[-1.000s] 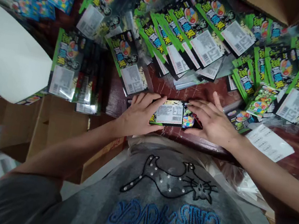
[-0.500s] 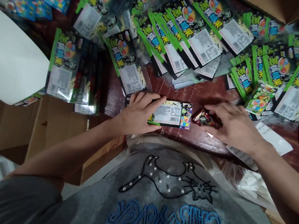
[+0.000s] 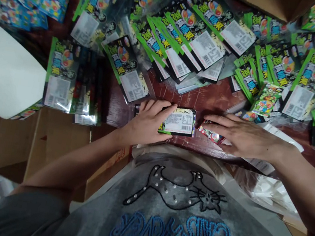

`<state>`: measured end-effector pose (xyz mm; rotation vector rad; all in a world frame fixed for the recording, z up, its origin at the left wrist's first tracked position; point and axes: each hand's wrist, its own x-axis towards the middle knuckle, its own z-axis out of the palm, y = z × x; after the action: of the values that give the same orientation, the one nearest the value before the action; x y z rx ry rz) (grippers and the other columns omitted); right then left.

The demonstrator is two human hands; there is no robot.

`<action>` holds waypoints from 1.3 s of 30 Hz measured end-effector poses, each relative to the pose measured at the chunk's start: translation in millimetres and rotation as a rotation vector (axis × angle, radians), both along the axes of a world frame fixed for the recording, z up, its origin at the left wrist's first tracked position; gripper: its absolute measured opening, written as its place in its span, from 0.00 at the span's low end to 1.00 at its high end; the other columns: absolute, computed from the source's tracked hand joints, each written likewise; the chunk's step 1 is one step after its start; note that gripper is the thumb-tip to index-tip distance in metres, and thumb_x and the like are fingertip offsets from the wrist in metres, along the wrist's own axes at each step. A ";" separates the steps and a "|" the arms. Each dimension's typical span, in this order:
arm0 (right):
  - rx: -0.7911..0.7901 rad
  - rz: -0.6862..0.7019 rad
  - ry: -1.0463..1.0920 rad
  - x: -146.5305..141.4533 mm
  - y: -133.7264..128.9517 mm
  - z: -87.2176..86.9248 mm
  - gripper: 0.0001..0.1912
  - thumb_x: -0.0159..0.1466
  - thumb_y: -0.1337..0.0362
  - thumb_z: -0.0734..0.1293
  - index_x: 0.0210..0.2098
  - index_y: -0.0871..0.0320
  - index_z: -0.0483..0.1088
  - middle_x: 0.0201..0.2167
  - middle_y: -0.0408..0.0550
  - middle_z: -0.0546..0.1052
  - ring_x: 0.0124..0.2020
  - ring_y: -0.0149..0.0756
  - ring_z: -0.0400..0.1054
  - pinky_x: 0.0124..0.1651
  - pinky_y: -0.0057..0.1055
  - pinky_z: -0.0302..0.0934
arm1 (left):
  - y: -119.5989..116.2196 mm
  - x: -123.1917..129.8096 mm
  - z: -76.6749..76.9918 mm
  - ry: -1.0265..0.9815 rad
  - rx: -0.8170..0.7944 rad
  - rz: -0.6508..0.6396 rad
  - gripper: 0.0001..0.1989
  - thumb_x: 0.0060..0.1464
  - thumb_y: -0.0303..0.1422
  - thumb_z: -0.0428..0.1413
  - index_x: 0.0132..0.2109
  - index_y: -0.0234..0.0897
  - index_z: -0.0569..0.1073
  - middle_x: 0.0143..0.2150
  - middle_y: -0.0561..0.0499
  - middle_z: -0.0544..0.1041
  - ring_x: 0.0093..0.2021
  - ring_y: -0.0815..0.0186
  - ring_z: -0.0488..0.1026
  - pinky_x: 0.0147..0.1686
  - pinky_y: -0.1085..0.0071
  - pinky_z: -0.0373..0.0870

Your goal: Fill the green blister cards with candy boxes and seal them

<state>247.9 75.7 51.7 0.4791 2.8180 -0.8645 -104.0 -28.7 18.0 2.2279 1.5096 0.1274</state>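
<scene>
My left hand point(image 3: 149, 121) lies over the left end of a printed black-and-yellow plastic pouch point(image 3: 179, 121), thumb and fingers holding it flat at the table's front edge. The pouch has a white label with a barcode, and a thin strip of a colourful packet shows at its right end. Just right of that opening is a small shiny red packet point(image 3: 211, 133), partly covered by the fingers of my right hand point(image 3: 237, 134). Those fingers lie along its top, with the thumb tucked low. A small gap separates packet and pouch.
Several similar pouches point(image 3: 205, 47) lie overlapped across the dark red table point(image 3: 203, 95). Blue packets point(image 3: 51, 1) are piled far left. A green packet point(image 3: 267, 99) rests on pouches at right. Cardboard boxes point(image 3: 59, 146) stand below the left edge; a white sheet point(image 3: 5, 68) juts in.
The colourful packet sticking out of the pouch's right end has gone almost wholly inside. My right hand has flattened over the red packet, which has turned. The view has shifted slightly.
</scene>
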 end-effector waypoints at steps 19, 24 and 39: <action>0.147 -0.695 0.322 -35.9 -40.1 -48.2 0.45 0.69 0.41 0.70 0.76 0.59 0.60 0.65 0.66 0.68 0.71 0.61 0.65 0.73 0.61 0.65 | 3.2 17.1 -3.4 -0.029 0.027 0.059 0.50 0.54 0.43 0.71 0.77 0.37 0.59 0.69 0.34 0.67 0.65 0.40 0.65 0.64 0.47 0.60; 0.088 -0.642 0.313 -35.1 -59.6 -43.7 0.48 0.70 0.42 0.70 0.79 0.57 0.52 0.67 0.67 0.66 0.69 0.61 0.67 0.71 0.61 0.68 | 4.9 14.1 -7.7 -0.023 0.044 0.105 0.51 0.56 0.46 0.70 0.78 0.36 0.57 0.70 0.33 0.65 0.66 0.37 0.64 0.65 0.45 0.58; -0.049 -0.405 0.205 -35.6 -29.8 -33.9 0.38 0.69 0.58 0.73 0.74 0.57 0.61 0.72 0.65 0.63 0.71 0.63 0.66 0.70 0.62 0.69 | 12.6 10.9 -6.2 -0.028 0.016 0.069 0.51 0.53 0.46 0.70 0.77 0.36 0.59 0.69 0.34 0.66 0.65 0.38 0.64 0.65 0.44 0.60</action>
<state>212.2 45.9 17.8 1.0345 2.9204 -1.1078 -93.2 -16.1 11.8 2.1780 1.5757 0.1910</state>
